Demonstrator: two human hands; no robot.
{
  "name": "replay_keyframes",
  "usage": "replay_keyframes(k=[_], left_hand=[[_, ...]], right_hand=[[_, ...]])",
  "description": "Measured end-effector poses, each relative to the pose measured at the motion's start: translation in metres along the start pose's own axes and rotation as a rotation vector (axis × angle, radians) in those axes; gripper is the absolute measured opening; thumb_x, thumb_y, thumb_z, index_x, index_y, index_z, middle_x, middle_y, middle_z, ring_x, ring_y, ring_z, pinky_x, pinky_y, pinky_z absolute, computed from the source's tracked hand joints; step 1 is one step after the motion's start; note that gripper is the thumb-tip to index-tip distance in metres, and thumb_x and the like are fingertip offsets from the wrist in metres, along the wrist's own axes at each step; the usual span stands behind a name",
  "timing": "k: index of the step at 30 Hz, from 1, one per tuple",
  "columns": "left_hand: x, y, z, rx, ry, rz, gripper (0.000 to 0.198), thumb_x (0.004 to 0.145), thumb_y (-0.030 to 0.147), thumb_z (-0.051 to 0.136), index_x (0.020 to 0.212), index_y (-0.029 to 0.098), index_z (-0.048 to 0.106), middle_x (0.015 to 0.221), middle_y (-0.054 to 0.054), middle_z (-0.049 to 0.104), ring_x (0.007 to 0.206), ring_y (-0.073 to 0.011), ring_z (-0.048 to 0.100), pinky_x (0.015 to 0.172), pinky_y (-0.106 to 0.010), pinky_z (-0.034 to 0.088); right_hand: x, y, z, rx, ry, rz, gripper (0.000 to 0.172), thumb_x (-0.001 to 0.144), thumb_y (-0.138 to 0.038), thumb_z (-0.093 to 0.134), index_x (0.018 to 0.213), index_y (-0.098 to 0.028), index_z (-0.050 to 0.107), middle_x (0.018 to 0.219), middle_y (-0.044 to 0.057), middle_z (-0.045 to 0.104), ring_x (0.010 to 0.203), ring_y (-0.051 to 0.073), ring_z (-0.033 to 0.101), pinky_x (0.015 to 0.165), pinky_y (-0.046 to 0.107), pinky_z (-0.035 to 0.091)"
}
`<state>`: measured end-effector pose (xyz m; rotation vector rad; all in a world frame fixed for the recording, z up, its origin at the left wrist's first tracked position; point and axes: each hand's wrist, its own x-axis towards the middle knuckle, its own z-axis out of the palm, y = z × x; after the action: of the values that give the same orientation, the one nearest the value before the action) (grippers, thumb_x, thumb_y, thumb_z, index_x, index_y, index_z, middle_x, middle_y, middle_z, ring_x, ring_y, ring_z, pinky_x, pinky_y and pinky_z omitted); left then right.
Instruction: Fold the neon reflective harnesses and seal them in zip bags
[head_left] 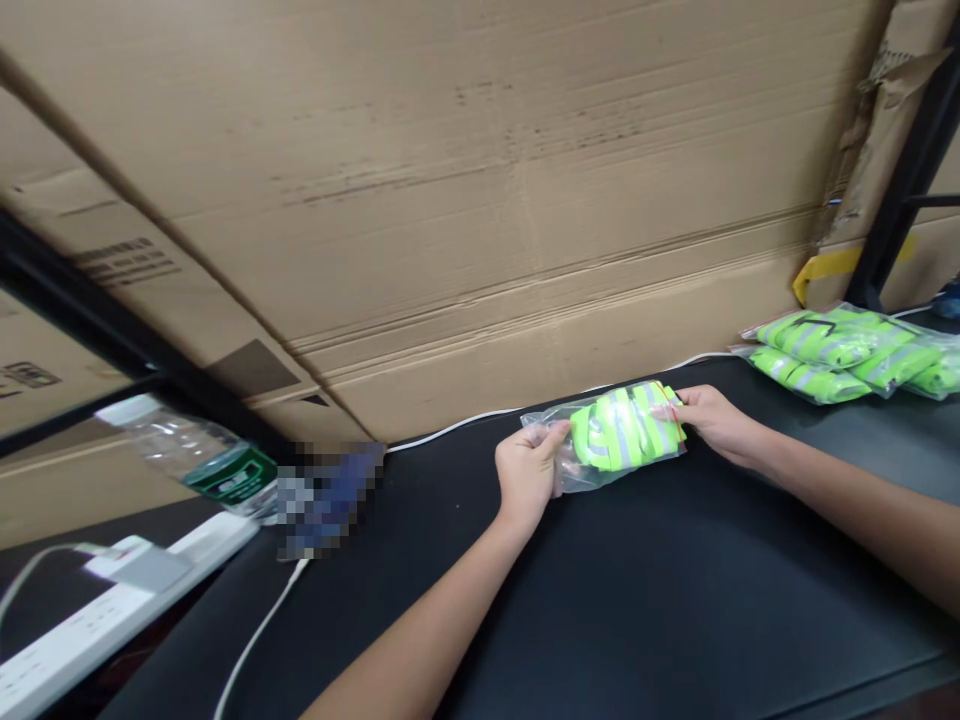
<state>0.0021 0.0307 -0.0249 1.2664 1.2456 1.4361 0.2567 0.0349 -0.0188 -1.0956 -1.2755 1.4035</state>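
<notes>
Between my two hands is a clear plastic bag with a folded neon-yellow reflective vest [619,430] inside, its silver stripes showing. My left hand [529,465] pinches the loose, unfilled end of the bag, thumb on top. At the opposite end, my right hand [709,420] grips the edge with the red line, close to the vest. The bag is held just over the black tabletop [637,590]; whether it touches the surface I cannot tell. Past my right hand lies a pile of several similar bagged vests [847,350].
Cardboard sheets [525,200] stand along the back, with a white cable [450,430] at their foot. To the left are a clear bottle with a green label [225,470], a white power strip [90,620] with a plugged-in charger [139,563], and a blurred-out item [334,500] on a cord.
</notes>
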Motion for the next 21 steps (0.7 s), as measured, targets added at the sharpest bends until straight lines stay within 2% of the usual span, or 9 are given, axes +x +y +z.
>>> replay_keyframes(k=[4,8,11,13,16,17,19,21], left_hand=[[0.02,-0.002,-0.014,-0.05,0.063,-0.023,0.044,0.067,0.049,0.082,0.052,0.016,0.058,0.041,0.001,0.057,0.024,-0.0116,0.044,0.021,-0.02,0.02],[0.042,0.001,-0.034,-0.165,0.146,-0.064,0.042,0.067,0.048,0.083,0.057,0.016,0.056,0.038,0.005,0.048,0.023,-0.0073,0.037,0.021,-0.018,0.018],[0.052,0.008,-0.048,-0.289,0.188,-0.077,0.043,0.078,0.048,0.076,0.063,0.018,0.049,0.043,0.009,0.045,0.027,-0.0037,0.033,0.024,-0.015,0.018],[0.054,0.013,-0.053,-0.363,0.193,-0.081,0.041,0.086,0.047,0.068,0.067,0.02,0.043,0.047,0.01,0.042,0.03,-0.0026,0.032,0.027,-0.014,0.017],[0.052,0.016,-0.048,-0.422,0.156,-0.11,0.041,0.091,0.05,0.062,0.07,0.02,0.043,0.047,0.01,0.039,0.033,-0.0036,0.032,0.03,-0.014,0.018],[0.049,0.016,-0.043,-0.428,0.138,-0.123,0.042,0.09,0.052,0.062,0.071,0.02,0.044,0.046,0.009,0.04,0.034,-0.0044,0.034,0.031,-0.015,0.019],[0.043,0.015,-0.031,-0.43,0.109,-0.143,0.045,0.086,0.058,0.065,0.071,0.02,0.047,0.046,0.008,0.043,0.034,-0.0059,0.037,0.031,-0.016,0.021],[0.035,0.016,-0.017,-0.427,0.084,-0.14,0.047,0.079,0.061,0.07,0.071,0.019,0.049,0.047,0.007,0.045,0.033,-0.0063,0.038,0.031,-0.018,0.022]], right_hand=[[0.003,-0.005,-0.011,0.066,0.019,0.054,0.036,0.071,-0.044,0.084,0.089,-0.014,0.078,0.092,0.011,0.078,0.082,0.02,0.071,0.076,0.032,0.056],[0.008,-0.007,-0.027,0.145,0.027,0.114,0.034,0.075,-0.04,0.082,0.097,-0.014,0.077,0.102,0.014,0.077,0.089,0.023,0.073,0.083,0.038,0.06],[0.011,-0.006,-0.031,0.068,-0.003,0.105,0.037,0.078,-0.045,0.078,0.098,-0.013,0.075,0.105,0.016,0.076,0.091,0.025,0.073,0.084,0.042,0.061],[0.011,-0.003,-0.027,-0.014,-0.027,0.103,0.039,0.077,-0.048,0.078,0.092,-0.012,0.075,0.097,0.016,0.076,0.086,0.025,0.072,0.081,0.042,0.062],[0.009,0.002,-0.013,-0.133,-0.038,0.106,0.04,0.069,-0.05,0.084,0.078,-0.013,0.072,0.074,0.011,0.073,0.07,0.024,0.069,0.07,0.042,0.061],[0.008,0.004,-0.009,-0.205,-0.026,0.083,0.04,0.068,-0.05,0.085,0.078,-0.014,0.072,0.073,0.01,0.072,0.069,0.023,0.067,0.069,0.043,0.06],[0.005,0.004,-0.003,-0.421,0.05,-0.043,0.045,0.07,-0.054,0.083,0.09,-0.015,0.072,0.086,0.012,0.073,0.081,0.027,0.068,0.079,0.047,0.058],[0.001,0.001,-0.002,-0.649,0.168,-0.246,0.055,0.076,-0.058,0.077,0.112,-0.017,0.068,0.113,0.016,0.07,0.107,0.034,0.064,0.096,0.054,0.05]])
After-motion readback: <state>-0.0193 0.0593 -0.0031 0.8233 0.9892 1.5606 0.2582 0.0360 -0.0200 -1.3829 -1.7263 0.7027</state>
